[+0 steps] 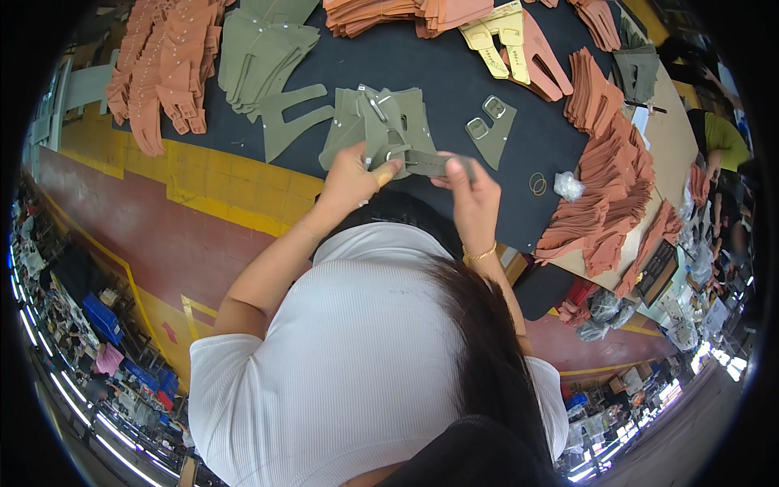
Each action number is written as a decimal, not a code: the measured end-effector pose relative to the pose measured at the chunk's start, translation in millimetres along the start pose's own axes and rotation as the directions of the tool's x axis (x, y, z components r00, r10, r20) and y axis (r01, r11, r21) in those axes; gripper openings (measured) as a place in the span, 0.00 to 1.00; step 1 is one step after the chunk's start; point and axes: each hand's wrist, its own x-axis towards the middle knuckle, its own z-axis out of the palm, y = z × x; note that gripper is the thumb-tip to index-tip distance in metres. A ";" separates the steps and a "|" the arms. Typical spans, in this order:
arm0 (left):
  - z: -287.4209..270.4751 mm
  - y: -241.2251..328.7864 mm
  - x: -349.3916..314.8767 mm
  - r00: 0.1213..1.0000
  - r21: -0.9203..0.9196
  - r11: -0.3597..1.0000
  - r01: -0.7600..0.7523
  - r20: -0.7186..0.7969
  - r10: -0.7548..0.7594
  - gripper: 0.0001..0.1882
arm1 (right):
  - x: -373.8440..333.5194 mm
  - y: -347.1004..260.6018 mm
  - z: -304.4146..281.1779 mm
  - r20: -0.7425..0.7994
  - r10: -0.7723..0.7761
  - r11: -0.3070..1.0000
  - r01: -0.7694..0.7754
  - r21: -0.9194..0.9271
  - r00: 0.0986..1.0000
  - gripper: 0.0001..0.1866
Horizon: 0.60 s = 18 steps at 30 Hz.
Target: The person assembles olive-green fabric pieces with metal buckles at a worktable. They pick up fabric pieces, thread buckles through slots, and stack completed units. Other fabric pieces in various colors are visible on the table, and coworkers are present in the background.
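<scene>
Between my two hands is a green strap piece [426, 165] with a metal buckle [395, 153] on it. My left hand [354, 180] is closed on the buckle end, thumb against the piece. The strap's other end is pinched in my right hand [473, 193], thumb on top. Just beyond my hands lies a pile of similar green pieces [344, 122], some with metal hardware. Right of it is a flat green piece with two buckles [497, 140]. A forked green piece [282, 122] lies left of the pile.
Stacked green pieces [261, 61] and terracotta pieces [174, 65] lie at the far left of the dark table [357, 61]. More terracotta stacks [604, 191] cover the right side. Yellow pieces [499, 32], rubber bands [537, 185] and a crumpled plastic bag [569, 187] are there too.
</scene>
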 end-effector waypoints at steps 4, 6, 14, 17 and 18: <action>-16.4 3.4 1.1 0.959 -0.285 0.922 0.262 0.182 -0.217 0.15 | 34.6 23.6 -14.2 -0.056 0.048 0.974 -0.035 0.222 0.997 0.31; -16.3 1.1 -2.5 0.958 -0.343 0.902 0.260 0.209 -0.197 0.16 | 35.0 32.6 -15.6 0.154 0.271 0.898 -0.307 0.315 0.950 0.27; -41.1 -27.7 -28.4 0.902 -0.790 0.450 0.417 0.422 -0.094 0.12 | 52.3 29.1 -25.5 0.092 0.174 0.985 -0.174 -0.010 0.980 0.14; -84.8 -29.3 -46.1 0.914 -0.871 0.340 0.354 0.399 0.069 0.13 | 70.1 6.9 -67.2 -0.141 0.106 0.994 -0.105 0.011 0.984 0.10; -100.3 -27.8 -49.0 0.931 -0.880 0.357 0.312 0.359 0.071 0.13 | 71.4 -0.2 -77.7 -0.165 0.100 0.995 -0.100 0.008 0.981 0.10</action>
